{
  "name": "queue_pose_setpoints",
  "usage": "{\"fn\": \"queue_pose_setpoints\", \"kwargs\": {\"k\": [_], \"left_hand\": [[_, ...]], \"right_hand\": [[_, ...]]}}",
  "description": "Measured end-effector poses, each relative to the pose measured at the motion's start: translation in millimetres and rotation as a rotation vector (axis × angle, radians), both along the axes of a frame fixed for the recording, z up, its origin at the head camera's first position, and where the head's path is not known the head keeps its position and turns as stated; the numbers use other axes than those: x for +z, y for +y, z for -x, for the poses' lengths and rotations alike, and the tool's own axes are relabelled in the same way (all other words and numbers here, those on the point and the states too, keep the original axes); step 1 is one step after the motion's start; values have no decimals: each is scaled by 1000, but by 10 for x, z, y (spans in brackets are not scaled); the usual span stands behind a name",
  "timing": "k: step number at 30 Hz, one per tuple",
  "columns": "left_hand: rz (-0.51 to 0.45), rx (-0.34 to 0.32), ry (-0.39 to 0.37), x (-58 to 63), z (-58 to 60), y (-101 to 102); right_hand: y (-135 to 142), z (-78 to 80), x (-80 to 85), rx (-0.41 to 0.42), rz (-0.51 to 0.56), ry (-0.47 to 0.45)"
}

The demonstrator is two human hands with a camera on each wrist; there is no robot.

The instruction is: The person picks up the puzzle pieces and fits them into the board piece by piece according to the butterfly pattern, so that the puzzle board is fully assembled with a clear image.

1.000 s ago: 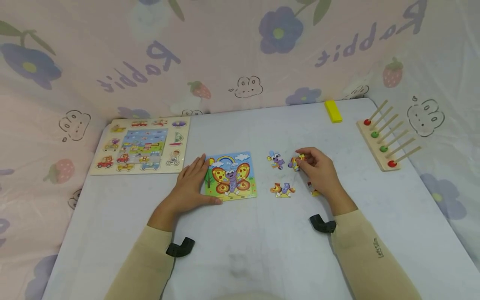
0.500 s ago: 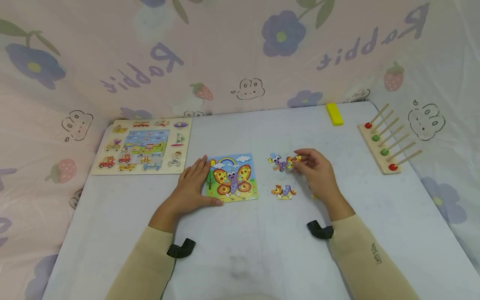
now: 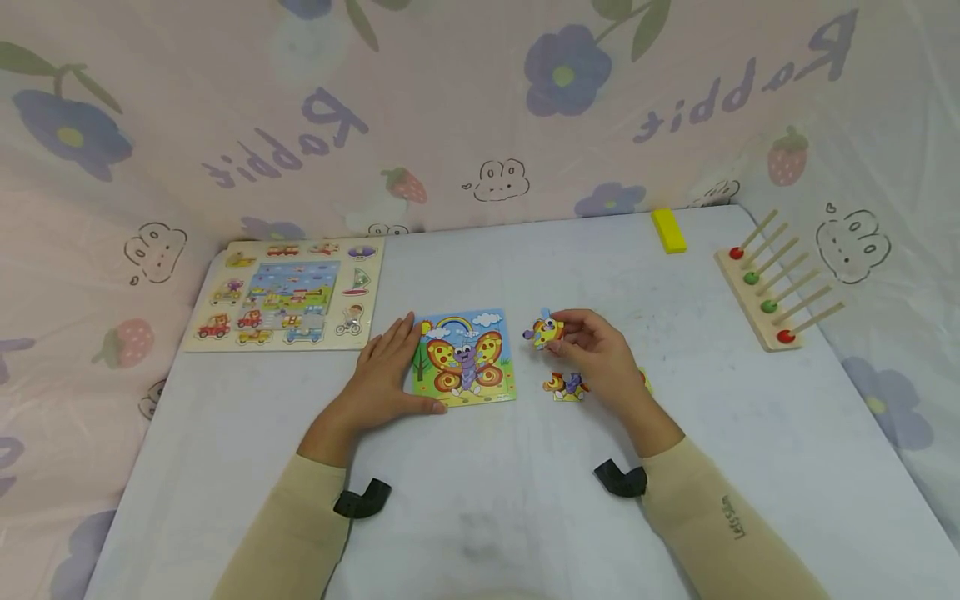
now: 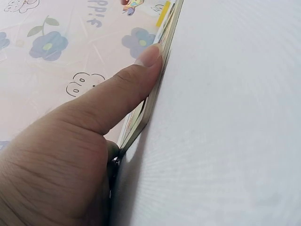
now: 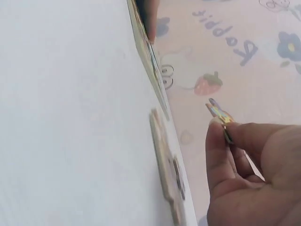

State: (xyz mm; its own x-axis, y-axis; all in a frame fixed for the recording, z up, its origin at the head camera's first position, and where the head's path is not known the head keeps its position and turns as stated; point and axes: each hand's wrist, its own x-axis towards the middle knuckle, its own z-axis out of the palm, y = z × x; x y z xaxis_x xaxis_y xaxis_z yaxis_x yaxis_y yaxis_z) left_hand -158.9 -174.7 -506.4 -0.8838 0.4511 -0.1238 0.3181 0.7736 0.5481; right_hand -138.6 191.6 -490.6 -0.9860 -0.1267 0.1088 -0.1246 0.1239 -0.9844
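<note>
A square butterfly picture board (image 3: 433, 385) lies flat on the white table. My left hand (image 3: 381, 373) rests along its left side, fingers extended, thumb along the lower edge; in the left wrist view the thumb (image 4: 134, 84) touches the board's edge. Just right of the board, my right hand (image 3: 609, 358) pinches a yellow-and-red wing puzzle piece (image 3: 546, 333) between thumb and fingers. Purple and blue parts show around that piece. The right wrist view has the pinched puzzle piece (image 5: 220, 114) edge-on. Below the hand lies a butterfly-body puzzle piece (image 3: 564, 386).
Another yellow puzzle piece (image 3: 646, 380) is mostly hidden behind the right wrist. A larger wooden vehicle puzzle (image 3: 281, 340) stands at the back left. At the back right are a yellow block (image 3: 669, 231) and a peg board (image 3: 759, 304) with red and green beads.
My right hand has moved left and slightly nearer with the wing puzzle piece, over the spot where the purple face piece lay. My left hand has stayed on the board.
</note>
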Motion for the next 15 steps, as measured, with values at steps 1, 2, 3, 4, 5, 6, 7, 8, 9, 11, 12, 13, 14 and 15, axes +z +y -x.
{"fn": "queue_pose_setpoints", "kwargs": {"k": [1, 2, 3, 4, 5, 6, 7, 8, 9, 11, 12, 13, 14, 15], "left_hand": [[1, 1, 0, 6, -2, 1], [-1, 1, -1, 9, -2, 0], [-1, 0, -2, 11, -3, -1], [-2, 0, -1, 11, -4, -1], [-3, 0, -1, 11, -5, -1], [-2, 0, -2, 10, -5, -2], [-2, -1, -2, 8, -4, -2], [-1, -1, -3, 5, -4, -3], [1, -2, -3, 2, -3, -2], [5, -2, -1, -8, -1, -4], [7, -3, 0, -11, 1, -4], [9, -4, 1, -13, 3, -4], [10, -5, 2, -15, 4, -5], [11, -6, 3, -17, 6, -6]], "right_hand": [[-36, -7, -1, 15, 16, -3], [-72, -14, -3, 28, 25, -6], [-107, -20, -7, 40, 30, -7], [-142, -27, -11, 50, 33, -9], [-178, -31, -21, 56, 33, -12], [-215, -36, -28, 60, 30, -11], [-253, -38, -36, 61, 18, -7], [-292, -43, -43, 59, 1, -2], [-329, -47, -51, 56, -20, 5], [-406, -49, -67, 51, -51, 15], [-444, -50, -71, 51, -64, 22], [-479, -49, -77, 51, -78, 27], [-512, -48, -81, 52, -87, 33], [-542, -44, -87, 53, -97, 42]]}}
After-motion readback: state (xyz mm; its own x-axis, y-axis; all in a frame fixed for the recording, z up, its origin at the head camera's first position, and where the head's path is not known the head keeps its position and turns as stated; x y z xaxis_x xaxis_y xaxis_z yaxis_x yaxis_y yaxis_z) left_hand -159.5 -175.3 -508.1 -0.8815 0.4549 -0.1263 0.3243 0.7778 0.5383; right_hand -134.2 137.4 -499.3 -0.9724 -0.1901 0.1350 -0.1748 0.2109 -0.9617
